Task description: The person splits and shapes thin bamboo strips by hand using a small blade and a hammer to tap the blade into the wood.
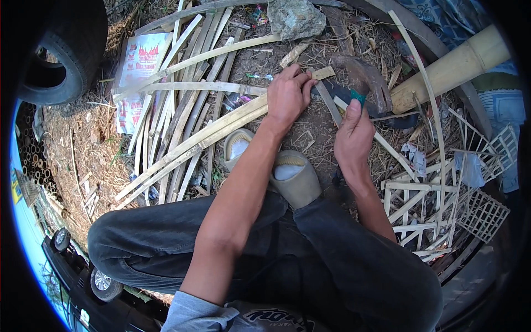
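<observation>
My left hand (287,97) is closed around the upper end of pale bamboo strips (204,141), which slant down to the left past my shoe. A short end of a strip (323,73) sticks out beyond its fingers. My right hand (354,135) is closed, thumb up, on a tool with a green end (358,98); most of the tool is hidden. A flat grey strip (328,104) lies between the hands, and I cannot tell whether it is a blade. Just beyond the right hand is a rusty brown, curved metal piece (379,88).
Many split bamboo strips (182,116) lie piled at the left beside a printed paper sack (145,58). A grey rock (296,19) sits at the far side. A thick bamboo pole (451,69) and lattice pieces (484,213) are at the right. Tyres (69,69) stand far left.
</observation>
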### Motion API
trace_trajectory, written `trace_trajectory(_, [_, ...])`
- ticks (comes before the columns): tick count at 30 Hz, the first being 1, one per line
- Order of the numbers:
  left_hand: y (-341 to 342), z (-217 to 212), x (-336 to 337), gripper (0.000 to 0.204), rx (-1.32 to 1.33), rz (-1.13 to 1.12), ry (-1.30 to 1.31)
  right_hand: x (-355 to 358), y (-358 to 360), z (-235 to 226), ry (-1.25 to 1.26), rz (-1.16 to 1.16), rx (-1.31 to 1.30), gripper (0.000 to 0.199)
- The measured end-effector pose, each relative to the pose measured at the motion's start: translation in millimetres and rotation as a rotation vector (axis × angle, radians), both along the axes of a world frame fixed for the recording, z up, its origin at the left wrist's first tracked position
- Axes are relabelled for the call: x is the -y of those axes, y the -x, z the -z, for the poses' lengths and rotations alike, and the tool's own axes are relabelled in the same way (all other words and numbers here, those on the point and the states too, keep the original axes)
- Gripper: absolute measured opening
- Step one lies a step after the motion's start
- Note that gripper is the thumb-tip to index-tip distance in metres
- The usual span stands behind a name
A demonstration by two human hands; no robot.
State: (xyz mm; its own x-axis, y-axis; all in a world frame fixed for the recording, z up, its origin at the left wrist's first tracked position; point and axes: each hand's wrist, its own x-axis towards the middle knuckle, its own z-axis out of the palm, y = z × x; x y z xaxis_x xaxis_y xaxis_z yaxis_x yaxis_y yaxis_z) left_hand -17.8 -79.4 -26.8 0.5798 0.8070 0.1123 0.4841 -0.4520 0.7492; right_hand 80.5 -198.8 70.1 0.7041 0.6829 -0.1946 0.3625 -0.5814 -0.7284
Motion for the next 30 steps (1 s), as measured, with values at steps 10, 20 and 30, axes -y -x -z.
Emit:
trace_trajectory(10, [-6.5,-0.7,-3.7,0.019,-0.013,-0.005,-0.007,-2.5,-6.1,22.3,0.202,-0.210,0.202,0.045])
trace_trajectory(20, [-0.4,-1.5,-2.6,0.020,0.028,0.007,-0.029,4.3,-1.8,16.0,0.167,-0.189,0.124,0.042])
trace_trajectory(30, [-3.4,0.8,-4.9,0.020,0.001,0.009,-0.005,4.8,6.3,7.0,-0.035,-0.097,0.125,0.052])
